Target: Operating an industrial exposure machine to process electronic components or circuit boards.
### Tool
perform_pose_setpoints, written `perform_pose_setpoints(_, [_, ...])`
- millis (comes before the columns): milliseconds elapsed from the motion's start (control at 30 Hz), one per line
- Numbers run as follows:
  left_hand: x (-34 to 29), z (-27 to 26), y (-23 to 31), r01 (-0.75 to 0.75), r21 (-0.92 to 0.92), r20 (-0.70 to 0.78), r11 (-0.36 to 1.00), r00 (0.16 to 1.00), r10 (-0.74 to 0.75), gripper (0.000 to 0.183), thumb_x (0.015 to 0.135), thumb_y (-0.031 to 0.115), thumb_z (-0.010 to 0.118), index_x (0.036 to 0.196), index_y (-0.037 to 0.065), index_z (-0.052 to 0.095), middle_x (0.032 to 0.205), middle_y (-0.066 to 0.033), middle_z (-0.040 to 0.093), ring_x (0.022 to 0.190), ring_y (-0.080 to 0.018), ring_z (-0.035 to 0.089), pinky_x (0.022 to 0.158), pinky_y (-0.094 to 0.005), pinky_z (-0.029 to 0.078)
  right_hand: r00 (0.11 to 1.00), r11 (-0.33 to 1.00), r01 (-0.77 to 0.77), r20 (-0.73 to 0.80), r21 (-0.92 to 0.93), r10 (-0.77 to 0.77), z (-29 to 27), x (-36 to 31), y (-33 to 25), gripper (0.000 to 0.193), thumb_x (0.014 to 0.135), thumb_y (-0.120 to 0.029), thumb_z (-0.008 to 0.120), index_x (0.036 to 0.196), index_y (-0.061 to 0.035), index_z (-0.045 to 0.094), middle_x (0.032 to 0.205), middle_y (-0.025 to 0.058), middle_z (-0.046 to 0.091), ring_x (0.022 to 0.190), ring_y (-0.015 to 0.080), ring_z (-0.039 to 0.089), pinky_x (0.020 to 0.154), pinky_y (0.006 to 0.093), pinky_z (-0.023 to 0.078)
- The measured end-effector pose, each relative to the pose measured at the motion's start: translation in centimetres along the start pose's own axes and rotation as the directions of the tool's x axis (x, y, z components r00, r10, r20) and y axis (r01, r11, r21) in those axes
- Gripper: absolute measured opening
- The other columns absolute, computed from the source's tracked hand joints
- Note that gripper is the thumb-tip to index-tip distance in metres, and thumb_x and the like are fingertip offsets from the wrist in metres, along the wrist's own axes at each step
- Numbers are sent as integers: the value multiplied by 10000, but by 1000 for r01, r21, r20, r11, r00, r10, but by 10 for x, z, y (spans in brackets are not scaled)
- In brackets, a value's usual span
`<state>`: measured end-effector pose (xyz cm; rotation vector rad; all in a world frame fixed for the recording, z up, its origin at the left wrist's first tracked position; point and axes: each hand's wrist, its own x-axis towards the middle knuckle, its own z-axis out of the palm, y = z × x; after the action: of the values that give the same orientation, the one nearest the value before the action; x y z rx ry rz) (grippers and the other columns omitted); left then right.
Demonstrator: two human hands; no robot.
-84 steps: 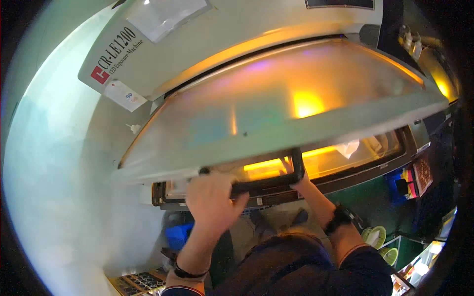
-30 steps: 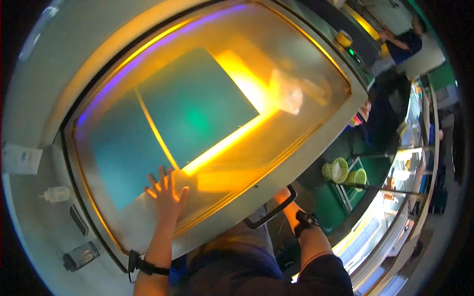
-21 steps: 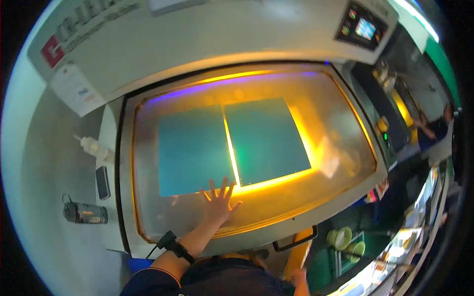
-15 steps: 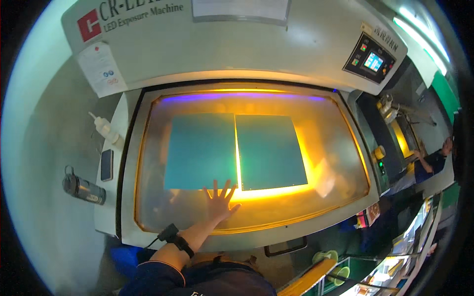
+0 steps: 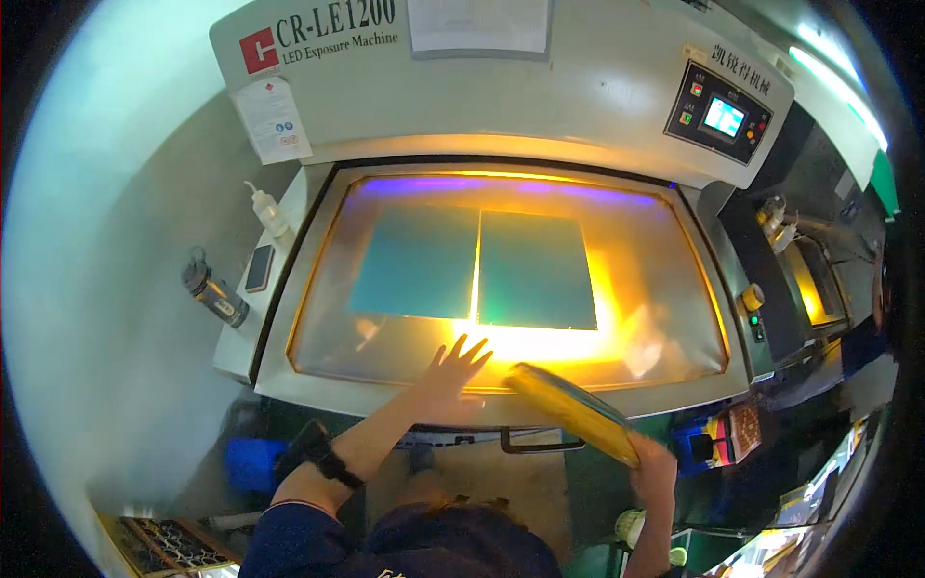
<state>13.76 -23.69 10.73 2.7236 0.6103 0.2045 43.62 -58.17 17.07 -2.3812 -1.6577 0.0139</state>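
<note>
Two blue-green rectangular sheets, the left sheet [image 5: 414, 262] and the right sheet [image 5: 538, 270], lie side by side under a clear cover on the lit bed [image 5: 665, 279] of an exposure machine. Yellow light shines through the narrow gap between them and around the right one. My left hand [image 5: 445, 383], fingers spread and holding nothing, is over the bed's near edge, just short of the sheets. In my right hand [image 5: 655, 467] is a long, flat yellow piece with a greyish face [image 5: 568, 409], gripped at its near end. Its far end reaches over the bed's near rim; its exact kind is unclear.
The machine's hood [image 5: 462, 106] stands behind the bed, with a control panel [image 5: 720, 114] at right. On the left ledge are a squeeze bottle [image 5: 269, 212], a phone [image 5: 259, 268] and a dark drinking bottle [image 5: 217, 292]. A handle [image 5: 541, 445] projects at the front.
My left hand has lifted off the near edge of the sheets and drawn back. The yellow piece has swung up from the lower right over the bed's rim. My view has shifted too.
</note>
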Motion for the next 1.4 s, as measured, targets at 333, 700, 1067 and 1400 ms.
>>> perform_pose_setpoints(333, [-130,-35,-110,303,286,256,909,890,-378,654,769,182,681,1385,126,466,1437,-79,493,1222,-347,548,964,-544,443,763,788,582,199,204,-615,142,163,-166,519,845,-148,589,1357,-128,504,1376,93,548,1229,267,560,999,432,467])
perform_pose_setpoints(700, [-51,-95,-234,113,392,413,913,865,-285,929,720,194,764,1517,156,288,1560,-66,327,1331,-473,380,1055,-617,338,769,874,453,418,177,-484,166,293,-234,703,836,-118,600,1485,-107,329,1520,126,372,1374,348,389,1111,552,308])
perform_pose_setpoints(1067, [170,-127,-472,326,354,155,877,904,-399,751,816,12,596,1496,200,338,1583,22,282,1373,-433,346,1105,-668,251,846,880,474,292,-26,-446,248,620,-239,798,724,-72,668,1463,-164,381,1520,84,393,1386,317,386,1130,489,321])
perform_pose_setpoints(1400, [102,-115,-426,290,359,196,887,906,-376,701,775,116,641,1433,154,403,1541,-106,336,1307,-411,420,1047,-663,310,826,881,472,340,20,-450,240,550,-255,785,746,-62,638,1473,-142,355,1507,122,395,1367,330,398,1128,520,292])
